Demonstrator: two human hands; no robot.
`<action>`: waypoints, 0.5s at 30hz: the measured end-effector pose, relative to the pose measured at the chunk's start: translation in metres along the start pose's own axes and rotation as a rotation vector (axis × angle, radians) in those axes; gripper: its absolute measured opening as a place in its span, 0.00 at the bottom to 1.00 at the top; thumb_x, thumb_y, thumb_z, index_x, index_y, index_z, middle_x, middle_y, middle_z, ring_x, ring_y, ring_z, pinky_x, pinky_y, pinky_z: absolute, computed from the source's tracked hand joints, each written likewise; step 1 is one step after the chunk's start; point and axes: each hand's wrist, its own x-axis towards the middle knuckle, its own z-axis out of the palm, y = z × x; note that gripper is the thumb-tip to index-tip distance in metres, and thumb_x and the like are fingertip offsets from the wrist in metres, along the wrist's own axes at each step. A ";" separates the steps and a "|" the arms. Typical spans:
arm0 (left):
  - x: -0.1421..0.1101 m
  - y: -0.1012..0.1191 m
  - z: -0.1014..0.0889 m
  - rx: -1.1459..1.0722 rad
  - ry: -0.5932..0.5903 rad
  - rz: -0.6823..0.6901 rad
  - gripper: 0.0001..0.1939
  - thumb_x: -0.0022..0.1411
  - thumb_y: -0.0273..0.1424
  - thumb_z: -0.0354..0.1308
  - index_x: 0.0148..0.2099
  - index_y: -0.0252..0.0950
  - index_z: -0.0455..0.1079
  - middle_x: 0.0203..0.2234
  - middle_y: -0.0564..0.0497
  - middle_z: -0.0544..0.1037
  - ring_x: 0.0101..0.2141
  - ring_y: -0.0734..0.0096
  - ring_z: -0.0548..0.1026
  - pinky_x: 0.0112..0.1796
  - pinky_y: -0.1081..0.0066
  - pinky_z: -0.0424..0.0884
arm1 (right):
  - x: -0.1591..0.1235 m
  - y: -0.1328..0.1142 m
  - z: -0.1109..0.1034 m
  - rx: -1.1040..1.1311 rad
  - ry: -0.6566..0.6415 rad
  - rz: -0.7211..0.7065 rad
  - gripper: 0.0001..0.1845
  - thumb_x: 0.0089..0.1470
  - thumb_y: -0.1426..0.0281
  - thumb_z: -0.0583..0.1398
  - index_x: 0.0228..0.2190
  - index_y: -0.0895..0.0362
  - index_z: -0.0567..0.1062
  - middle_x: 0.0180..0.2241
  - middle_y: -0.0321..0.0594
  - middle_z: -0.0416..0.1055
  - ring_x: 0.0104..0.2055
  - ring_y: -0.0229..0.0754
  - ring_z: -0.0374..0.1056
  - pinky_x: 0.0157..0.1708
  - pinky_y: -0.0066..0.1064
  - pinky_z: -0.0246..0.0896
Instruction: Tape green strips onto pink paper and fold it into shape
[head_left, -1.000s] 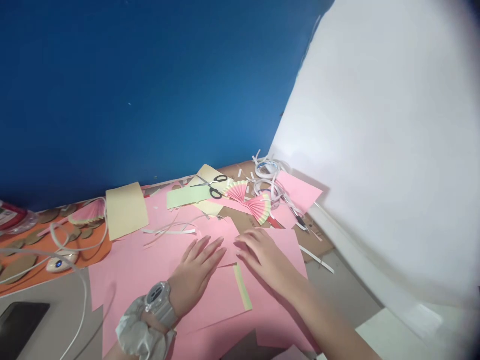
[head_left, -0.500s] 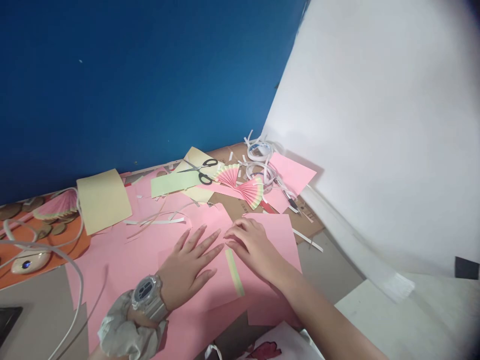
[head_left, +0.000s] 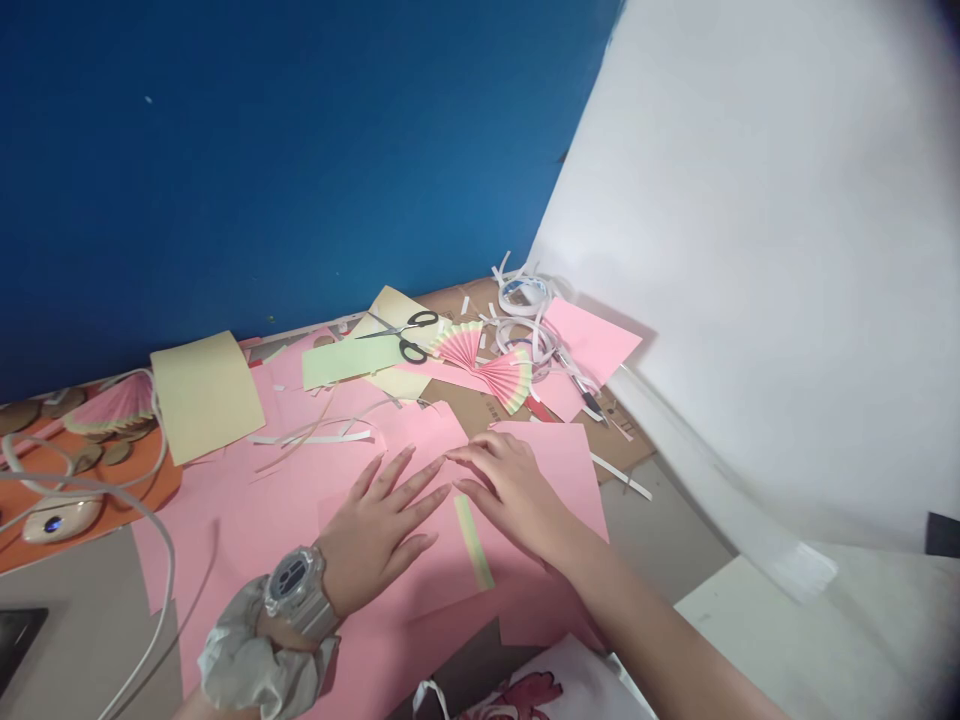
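My left hand lies flat with fingers spread on a pink paper sheet. It wears a grey watch and a cloth scrunchie at the wrist. My right hand rests beside it, fingers stretched and pressing the same pink sheet, fingertips close to those of the left. A narrow yellow-green paper strip lies on the sheet between the two hands.
Behind the hands lie black-handled scissors, a pleated pink fan, a green sheet, a cream sheet, white paper strips and tape rolls. A white cable and a small device lie left. A blue wall and white board stand behind.
The view has shifted down and left a little. Both hands stay flat on the pink sheet; my right fingertips have crept slightly toward the left hand.
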 end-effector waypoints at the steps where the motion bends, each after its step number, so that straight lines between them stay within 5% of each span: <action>1: 0.000 0.000 0.000 0.003 -0.003 -0.001 0.26 0.66 0.40 0.43 0.64 0.49 0.45 0.64 0.57 0.48 0.62 0.53 0.43 0.57 0.51 0.43 | 0.000 0.000 0.000 0.001 0.001 -0.001 0.13 0.59 0.66 0.54 0.46 0.47 0.69 0.43 0.40 0.66 0.49 0.45 0.58 0.49 0.39 0.51; 15: 0.000 -0.001 0.001 -0.012 0.049 0.007 0.25 0.65 0.40 0.45 0.63 0.50 0.48 0.63 0.57 0.52 0.62 0.56 0.44 0.58 0.51 0.43 | 0.005 -0.001 0.003 -0.003 0.036 0.057 0.07 0.56 0.65 0.57 0.38 0.51 0.68 0.41 0.36 0.67 0.45 0.43 0.60 0.46 0.38 0.52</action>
